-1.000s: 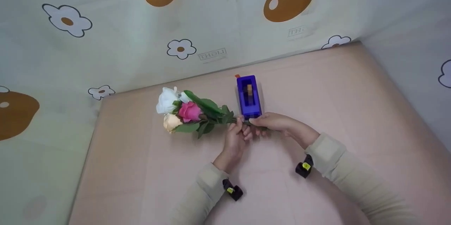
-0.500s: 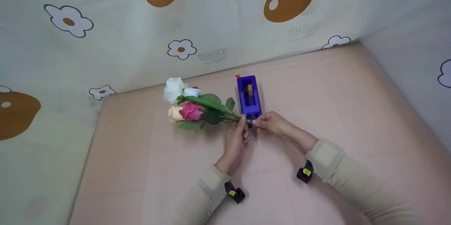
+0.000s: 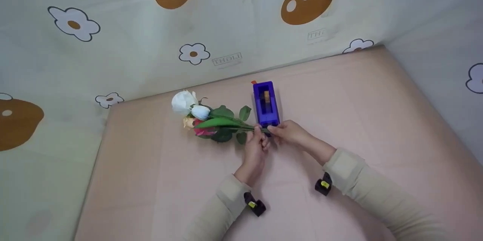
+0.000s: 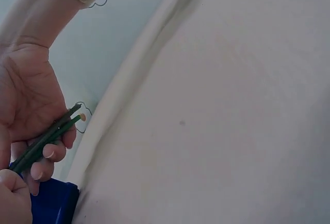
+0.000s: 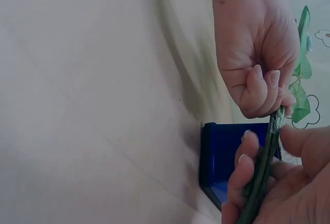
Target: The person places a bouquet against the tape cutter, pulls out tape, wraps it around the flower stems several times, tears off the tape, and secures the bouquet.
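Note:
A bunch of artificial flowers lies sideways in both hands, heads to the left in the head view. It has a white rose [image 3: 183,102], a pale blue-white tulip [image 3: 200,112], a partly covered pink rose [image 3: 204,131] and a peach rose [image 3: 188,122]. My left hand [image 3: 255,151] grips the green stems below the leaves. Beyond it, my right hand [image 3: 291,134] holds the stem ends [image 5: 262,175] between thumb and fingers. A shiny band, perhaps clear tape [image 5: 277,119], shows on the stems between the hands. Just behind the hands stands a blue tape dispenser [image 3: 266,101].
The hands work above a table with a pinkish cover [image 3: 181,195]. A pale printed sheet [image 3: 245,18] rises along the table's back edge, with more of it at both sides. A small orange piece [image 3: 254,82] sticks out at the dispenser's far end.
The bunch has turned about its stems: the tulip and a long leaf now lie in front of the pink rose. The right hand has shifted slightly along the stem ends; the dispenser has stayed put.

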`<state>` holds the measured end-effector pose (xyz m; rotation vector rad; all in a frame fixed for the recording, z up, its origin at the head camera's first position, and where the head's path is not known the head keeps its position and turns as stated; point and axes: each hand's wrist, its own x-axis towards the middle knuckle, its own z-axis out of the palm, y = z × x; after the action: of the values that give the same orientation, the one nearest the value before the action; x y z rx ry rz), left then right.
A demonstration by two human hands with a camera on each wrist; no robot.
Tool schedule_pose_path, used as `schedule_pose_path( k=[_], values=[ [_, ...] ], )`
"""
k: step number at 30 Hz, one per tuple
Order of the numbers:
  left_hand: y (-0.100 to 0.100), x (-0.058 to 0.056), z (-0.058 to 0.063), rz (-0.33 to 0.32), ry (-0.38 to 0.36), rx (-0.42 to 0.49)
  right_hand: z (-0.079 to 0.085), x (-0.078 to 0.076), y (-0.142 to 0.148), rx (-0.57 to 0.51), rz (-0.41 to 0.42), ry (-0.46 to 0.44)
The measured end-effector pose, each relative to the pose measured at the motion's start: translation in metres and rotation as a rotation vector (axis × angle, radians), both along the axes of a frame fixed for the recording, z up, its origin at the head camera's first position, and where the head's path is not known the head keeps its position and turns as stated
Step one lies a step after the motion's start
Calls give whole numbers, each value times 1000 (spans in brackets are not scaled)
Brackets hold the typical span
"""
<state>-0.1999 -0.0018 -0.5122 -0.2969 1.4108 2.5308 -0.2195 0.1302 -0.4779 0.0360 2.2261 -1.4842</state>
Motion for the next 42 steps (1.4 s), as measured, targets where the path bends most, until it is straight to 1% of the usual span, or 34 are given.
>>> schedule_pose_path(
  k=[2, 6, 8, 12, 16, 19, 23, 25, 27, 31, 33, 35, 38, 42],
  values=[
    [-2, 0, -1, -10, 16, 10, 0, -1, 1, -28, 12, -17],
    [-4, -1, -1, -7, 12, 35, 2, -1, 3, -87, 26, -47],
    [-4, -2, 0, 0, 13, 59, 5, 0, 3, -84, 21, -42],
    [-2, -3, 2, -2, 18, 96, 9, 1, 2, -30, -19, -28],
    [-1, -3, 0, -16, -14, 74, 6, 1, 1, -21, -50, -39],
    [-1, -3, -2, -18, -20, 58, 1, 1, -1, -22, -80, -32],
    [-1, -4, -4, -13, -24, 31, -4, 2, -4, 14, -117, 14],
    [-1, -5, -5, -12, -26, 21, -6, 2, -5, 33, -117, 38],
    [-1, -5, -6, -16, -29, 5, -7, 3, -4, 14, -113, 34],
    [-1, -5, -7, -30, -18, -10, -9, 2, 0, -87, -101, -34],
    [-2, -5, -8, -40, -15, -13, -9, 0, 1, -111, -102, -73],
    [-3, -6, -8, -47, -11, -12, -9, 0, 1, -121, -109, -88],
    [-3, -6, -9, -52, -8, -13, -9, -1, 0, -124, -125, -90],
    [-3, -6, -9, -48, -2, -9, -10, 0, -2, -130, -141, -58]
  ],
)
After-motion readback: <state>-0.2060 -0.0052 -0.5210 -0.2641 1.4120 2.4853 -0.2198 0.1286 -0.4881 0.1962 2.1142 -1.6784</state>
